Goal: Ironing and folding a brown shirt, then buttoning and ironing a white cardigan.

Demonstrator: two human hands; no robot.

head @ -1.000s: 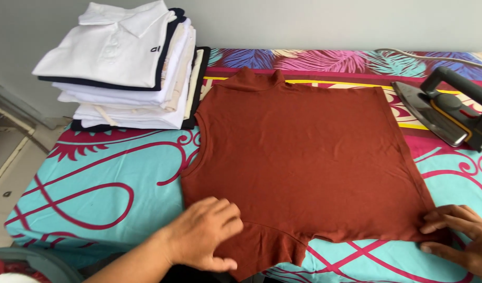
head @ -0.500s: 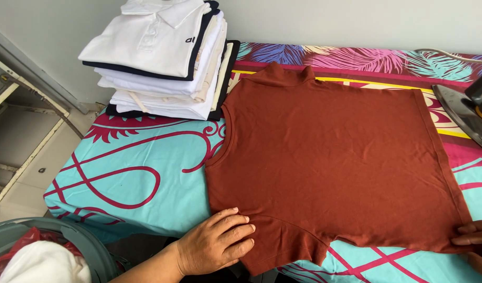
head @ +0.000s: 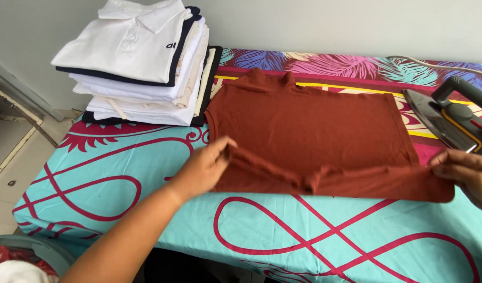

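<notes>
Shirt hem (head: 325,181) now lifted by both hands

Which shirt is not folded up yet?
The rust-brown shirt, spread flat on the patterned cover and pinched by both hands. All the others sit folded in the stack at the back left.

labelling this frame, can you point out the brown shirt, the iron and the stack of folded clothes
brown shirt (head: 309,126), head view, flat middle of the fabric
iron (head: 451,118), head view, its body below the handle
stack of folded clothes (head: 128,50), head view, top white shirt

Shirt (head: 314,126) on table (head: 110,173); folded stack (head: 141,63) left of it, iron (head: 456,118) right
</notes>
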